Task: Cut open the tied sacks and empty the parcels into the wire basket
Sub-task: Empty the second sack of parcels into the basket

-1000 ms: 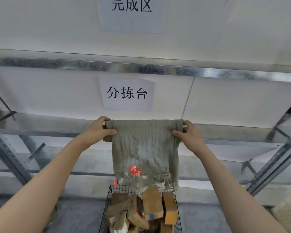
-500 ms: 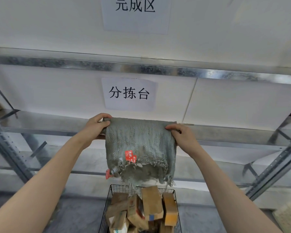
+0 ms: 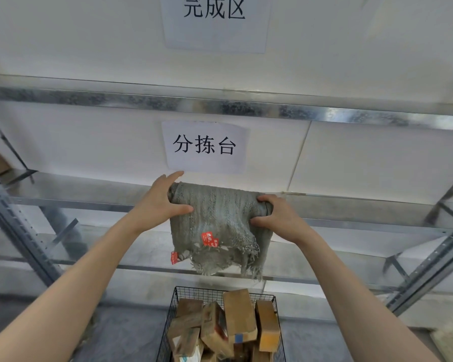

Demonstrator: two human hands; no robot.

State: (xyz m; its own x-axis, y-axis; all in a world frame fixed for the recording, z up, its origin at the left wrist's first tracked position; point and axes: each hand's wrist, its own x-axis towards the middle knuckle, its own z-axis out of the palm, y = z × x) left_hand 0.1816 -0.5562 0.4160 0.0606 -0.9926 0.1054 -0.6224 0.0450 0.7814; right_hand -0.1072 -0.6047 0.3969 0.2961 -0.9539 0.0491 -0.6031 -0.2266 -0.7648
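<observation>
Up over the wire basket [image 3: 274,299], in front of a shelf of the metal rack [image 3: 246,108], both hands have the grey woven sack [image 3: 220,218] betw them. Top edge of the sack is bunched into a roll, and the rest hangs down w/ the frayed open end pointing at the basket, not touching it.

The left hand [image 3: 160,205] is at the roll's left end. Its thumb is pressed across the front of the fabric, the other fingers go round behind, and the index sticks out pretty straight past the top. The right hand [image 3: 280,218] grips the right end, fingers curled over the roll, thumb tucked under.

Couple of red labels [image 3: 208,237] near the frayed edge. Sack looks flat, but can't tell if anything's inside tbh.

Basket's stuffed w/ brown cardboard parcels [image 3: 238,317] at all angles, some poking above the rim. On the wall behind, a paper sign [image 3: 204,147] reads 分拣台 just above the hands. A second sign [image 3: 215,24] higher up is cut off by the frame top.
</observation>
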